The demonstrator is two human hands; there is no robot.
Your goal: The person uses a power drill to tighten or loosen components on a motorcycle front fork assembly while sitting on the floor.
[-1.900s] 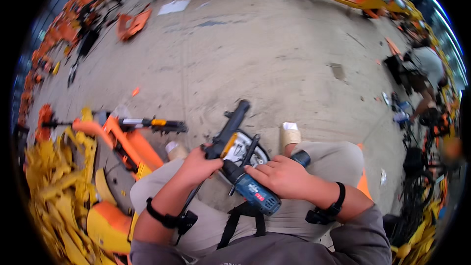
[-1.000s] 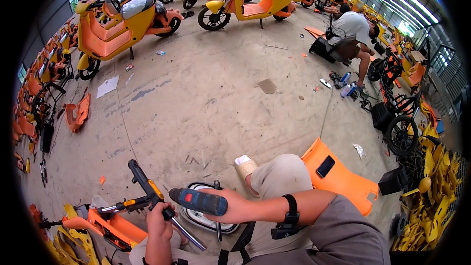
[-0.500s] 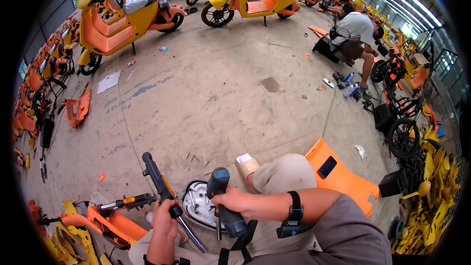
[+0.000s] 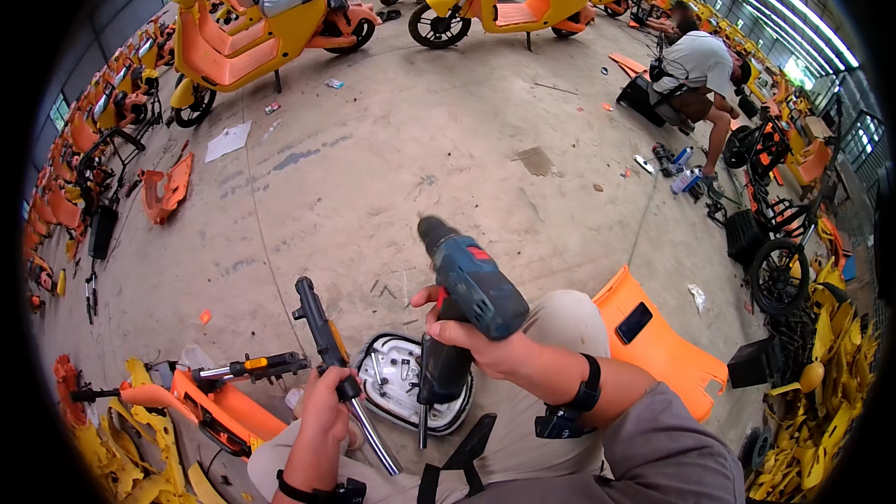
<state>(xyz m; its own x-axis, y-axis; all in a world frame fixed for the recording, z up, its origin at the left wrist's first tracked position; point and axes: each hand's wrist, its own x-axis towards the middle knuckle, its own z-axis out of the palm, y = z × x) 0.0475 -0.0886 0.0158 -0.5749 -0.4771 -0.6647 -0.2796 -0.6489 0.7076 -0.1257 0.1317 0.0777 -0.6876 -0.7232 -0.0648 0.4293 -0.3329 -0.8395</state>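
My left hand is closed around a black front-fork tube with a chrome rod, tilted with its black end away from me. My right hand grips a dark blue cordless drill by its handle, chuck pointing up and away to the left. A metal rod shows under the drill; I cannot tell whether it is held. Between my legs on the floor lies a white shell with a black rim, with small metal parts in it. A second fork tube rests on an orange body part by my left.
An orange panel with a phone on it lies to my right, near heaped yellow parts. A bent-over person works at a stripped scooter. Yellow scooters stand ahead.
The drill has risen and swung away from my body, its chuck now turned up over the floor. The view has shifted slightly left; my left hand keeps the fork tube.
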